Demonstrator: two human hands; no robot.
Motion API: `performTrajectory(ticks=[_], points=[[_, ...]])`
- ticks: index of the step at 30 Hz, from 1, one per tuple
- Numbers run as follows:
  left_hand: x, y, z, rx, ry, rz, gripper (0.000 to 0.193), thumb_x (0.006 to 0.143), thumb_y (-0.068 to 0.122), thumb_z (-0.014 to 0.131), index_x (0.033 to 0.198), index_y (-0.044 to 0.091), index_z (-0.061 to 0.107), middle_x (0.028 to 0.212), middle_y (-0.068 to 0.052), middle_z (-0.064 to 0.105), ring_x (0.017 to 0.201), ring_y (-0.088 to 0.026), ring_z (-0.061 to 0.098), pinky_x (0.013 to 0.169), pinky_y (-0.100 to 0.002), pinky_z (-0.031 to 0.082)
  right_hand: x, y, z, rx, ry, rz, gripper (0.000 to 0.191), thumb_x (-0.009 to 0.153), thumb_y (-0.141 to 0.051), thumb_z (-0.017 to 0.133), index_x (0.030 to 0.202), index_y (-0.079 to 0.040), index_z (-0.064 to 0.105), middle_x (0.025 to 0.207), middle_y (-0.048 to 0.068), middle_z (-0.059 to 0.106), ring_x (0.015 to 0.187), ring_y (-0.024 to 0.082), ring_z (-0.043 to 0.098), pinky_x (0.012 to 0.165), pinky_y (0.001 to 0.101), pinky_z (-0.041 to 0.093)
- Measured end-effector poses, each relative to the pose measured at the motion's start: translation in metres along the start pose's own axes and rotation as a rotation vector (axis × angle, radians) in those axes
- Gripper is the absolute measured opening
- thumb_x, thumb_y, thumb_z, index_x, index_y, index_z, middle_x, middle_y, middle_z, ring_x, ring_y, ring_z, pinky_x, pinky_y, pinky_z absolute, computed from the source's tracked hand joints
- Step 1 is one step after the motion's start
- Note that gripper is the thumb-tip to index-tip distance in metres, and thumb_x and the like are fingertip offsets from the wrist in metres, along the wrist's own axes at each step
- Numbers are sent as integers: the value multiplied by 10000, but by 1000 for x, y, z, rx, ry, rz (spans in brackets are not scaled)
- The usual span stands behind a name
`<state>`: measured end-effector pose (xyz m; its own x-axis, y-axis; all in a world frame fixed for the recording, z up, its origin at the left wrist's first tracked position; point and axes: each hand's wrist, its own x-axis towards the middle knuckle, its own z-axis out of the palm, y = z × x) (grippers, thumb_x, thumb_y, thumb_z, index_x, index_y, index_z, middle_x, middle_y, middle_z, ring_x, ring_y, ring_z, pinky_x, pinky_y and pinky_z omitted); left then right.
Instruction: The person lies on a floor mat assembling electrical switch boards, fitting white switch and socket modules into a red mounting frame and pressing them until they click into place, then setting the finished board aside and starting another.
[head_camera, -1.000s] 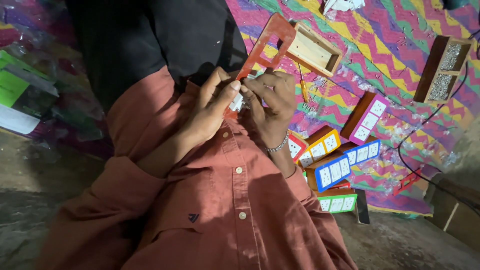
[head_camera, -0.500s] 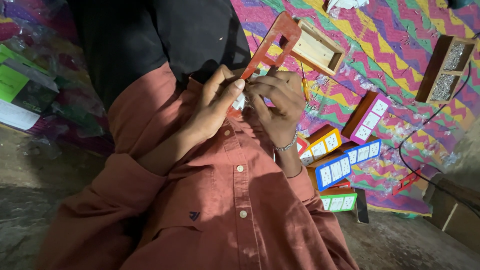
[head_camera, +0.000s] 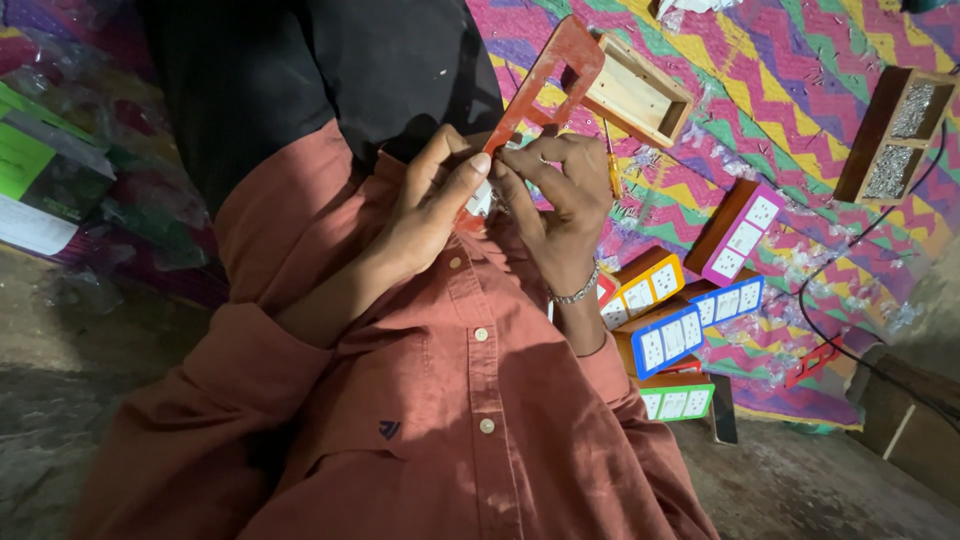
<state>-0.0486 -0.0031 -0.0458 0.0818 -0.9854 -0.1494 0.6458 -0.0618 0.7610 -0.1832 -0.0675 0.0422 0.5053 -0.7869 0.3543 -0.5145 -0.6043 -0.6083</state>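
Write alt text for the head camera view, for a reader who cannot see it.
Two bare hands, the left hand and right hand, hold a red rectangular plastic frame with cut-out openings close against a rust-red buttoned shirt. Beside them, on a zigzag-patterned multicoloured mat, lie colourful switch boards with white sockets, an open wooden box, and a wooden tray of small metal parts.

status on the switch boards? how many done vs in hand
Done, by the look: five coloured boards with white switches fitted lie on the mat, among them blue, yellow and green. In hand: left hand and right hand hold a red frame, openings unfilled. What is left cannot be told.
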Motion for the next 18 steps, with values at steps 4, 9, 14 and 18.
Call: performTrajectory(ticks=[4, 9, 14, 18], points=[[1, 3, 2, -20, 1, -20, 226, 1090, 310, 589, 1037, 101, 523, 951, 34, 578, 861, -22, 507, 790, -213, 456, 1, -1, 0, -1, 3, 35, 170, 878, -60, 850, 1034, -73, 782, 983, 52, 677, 962, 235, 588, 871, 372, 468], [-1, 4, 1, 33, 2, -12, 231, 1113, 315, 582, 1045, 98, 537, 928, 37, 560, 848, -20, 492, 780, -210, 443, 2, -1, -2, 14, -21, 58, 159, 883, -87, 870, 997, -60, 761, 982, 57, 680, 966, 243, 591, 882, 378, 471], [0, 3, 2, 17, 6, 5, 223, 1108, 303, 584, 1042, 96, 531, 956, 32, 589, 854, -20, 497, 784, -208, 444, 3, -1, -1, -34, -21, 24, 179, 881, -112, 887, 983, -64, 748, 973, 67, 690, 940, 250, 616, 867, 381, 463], [1, 1, 2, 3, 11, 3, 220, 1105, 290, 588, 1021, 100, 514, 943, 23, 608, 836, -26, 507, 770, -216, 456, 3, 0, -3, -24, -40, 10, 275, 872, -136, 893, 1080, -44, 739, 990, 80, 702, 940, 254, 644, 883, 377, 473]])
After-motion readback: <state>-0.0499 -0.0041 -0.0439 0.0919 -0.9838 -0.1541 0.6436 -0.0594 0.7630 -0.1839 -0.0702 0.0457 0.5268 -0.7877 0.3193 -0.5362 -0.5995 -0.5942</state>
